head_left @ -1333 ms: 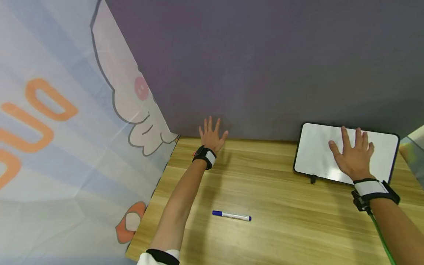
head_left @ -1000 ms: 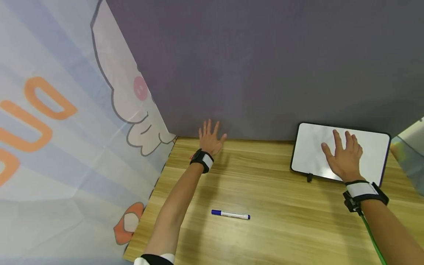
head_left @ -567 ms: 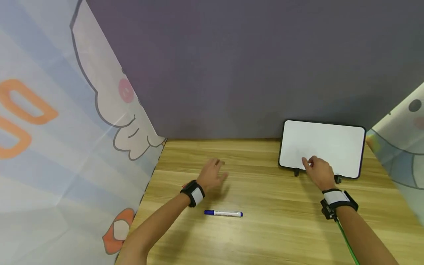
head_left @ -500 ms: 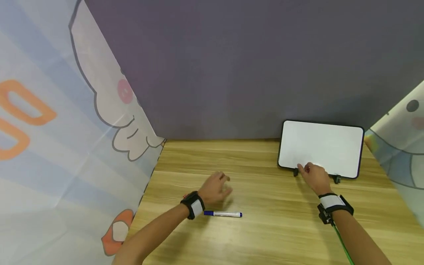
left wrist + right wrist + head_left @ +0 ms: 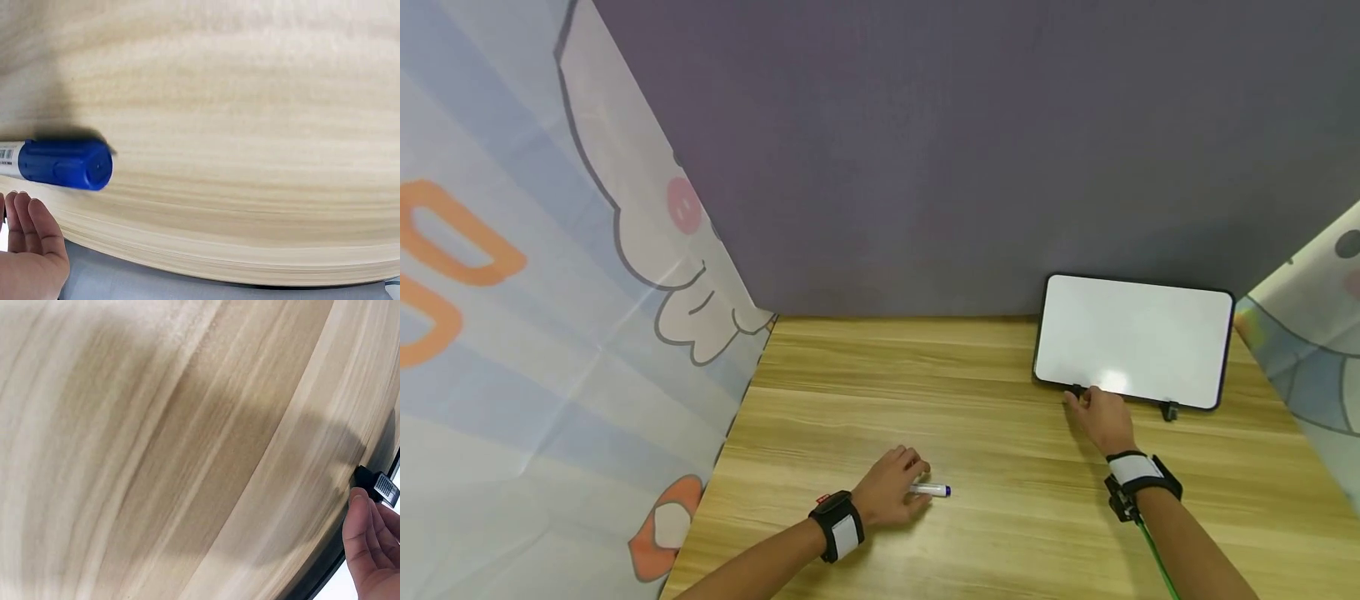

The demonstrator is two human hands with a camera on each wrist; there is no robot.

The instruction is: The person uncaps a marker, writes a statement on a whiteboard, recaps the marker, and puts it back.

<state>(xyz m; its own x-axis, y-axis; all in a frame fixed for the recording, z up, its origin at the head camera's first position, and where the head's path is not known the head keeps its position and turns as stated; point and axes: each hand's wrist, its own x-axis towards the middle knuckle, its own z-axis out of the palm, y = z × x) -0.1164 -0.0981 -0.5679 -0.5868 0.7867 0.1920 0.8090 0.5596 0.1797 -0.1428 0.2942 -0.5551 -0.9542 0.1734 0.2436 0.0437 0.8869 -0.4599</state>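
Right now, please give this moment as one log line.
left hand: over marker | right hand: pinching left clip on board | right clip: untouched

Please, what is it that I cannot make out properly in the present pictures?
Head view: the marker, all but one end, covered by the left hand.
Left wrist view: the marker's white barrel, cut off by the left edge.
Right wrist view: most of the whiteboard, beyond the edge; the print on the label, too small.
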